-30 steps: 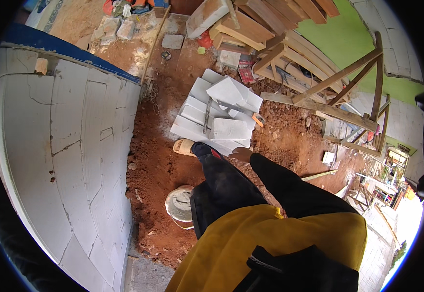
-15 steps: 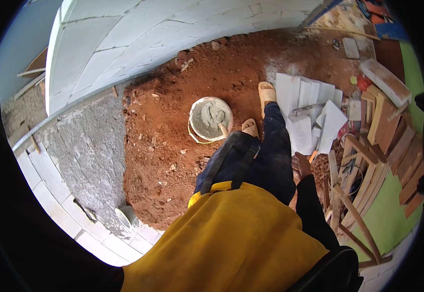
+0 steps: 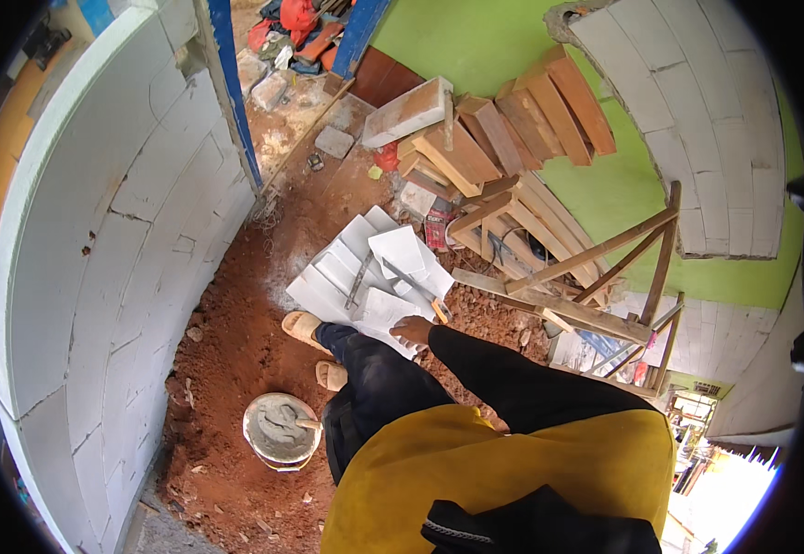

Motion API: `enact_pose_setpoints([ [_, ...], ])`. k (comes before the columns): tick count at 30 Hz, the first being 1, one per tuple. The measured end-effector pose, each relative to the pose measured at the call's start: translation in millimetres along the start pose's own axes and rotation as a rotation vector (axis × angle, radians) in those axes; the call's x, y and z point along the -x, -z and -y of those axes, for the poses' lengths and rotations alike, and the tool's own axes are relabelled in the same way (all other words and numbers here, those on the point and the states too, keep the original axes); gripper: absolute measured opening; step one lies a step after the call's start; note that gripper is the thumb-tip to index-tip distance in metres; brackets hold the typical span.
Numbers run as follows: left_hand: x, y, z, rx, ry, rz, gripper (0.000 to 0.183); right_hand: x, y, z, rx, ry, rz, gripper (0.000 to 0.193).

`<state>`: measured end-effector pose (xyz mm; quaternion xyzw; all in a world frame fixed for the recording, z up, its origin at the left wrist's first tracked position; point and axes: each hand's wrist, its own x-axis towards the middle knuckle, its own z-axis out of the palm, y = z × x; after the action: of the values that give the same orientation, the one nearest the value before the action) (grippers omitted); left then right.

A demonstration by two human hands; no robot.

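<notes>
My right hand (image 3: 411, 330) reaches out with its fingers extended and nothing visible in them. It is at the near edge of a pile of white blocks (image 3: 324, 283); whether it touches them I cannot tell. Close beside the fingers is the orange handle of a tool (image 3: 440, 311), its long grey blade lying across the blocks. A second, narrow dark metal tool (image 3: 358, 282) rests further left on the pile. At lower left a white bucket (image 3: 252, 441) holds wet grey mortar (image 3: 279, 427), with a wooden-handled tool (image 3: 308, 424) stuck in it. My left hand is out of view.
A pale block wall (image 3: 97, 277) rises on the left above red soil (image 3: 226, 369). Stacked timber (image 3: 513, 120) leans by a green wall (image 3: 476, 42). Nailed wooden frames (image 3: 596, 268) stand to the right of my right arm. My sandalled feet are between bucket and blocks.
My view has swung right, bringing the timber and green wall toward the middle and the bucket to lower left. My right arm now stretches further out, its hand nearer the orange-handled tool.
</notes>
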<state>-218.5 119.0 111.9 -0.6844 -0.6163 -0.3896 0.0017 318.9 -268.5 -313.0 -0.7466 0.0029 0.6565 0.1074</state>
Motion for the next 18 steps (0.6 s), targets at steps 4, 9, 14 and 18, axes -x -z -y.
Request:
enact_pose_setpoints([
  [4, 154, -15, 61, 0.240, 0.543, 0.285, 0.060, 22, 1, -64, -0.165, -0.173, -0.008, 0.050],
  [9, 254, -20, 80, 0.306, 0.626, 1.056, 0.062, 93, -39, -170, -0.051, -0.221, -0.062, 0.053],
  [14, 255, -34, 74, 0.536, 0.574, 1.232, 0.059, 137, -76, -225, -0.074, -0.306, -0.032, 0.055],
  [18, 246, -37, 50, 0.589, 0.469, 1.106, 0.056, 121, -84, -241, -0.108, -0.218, -0.029, 0.049],
])
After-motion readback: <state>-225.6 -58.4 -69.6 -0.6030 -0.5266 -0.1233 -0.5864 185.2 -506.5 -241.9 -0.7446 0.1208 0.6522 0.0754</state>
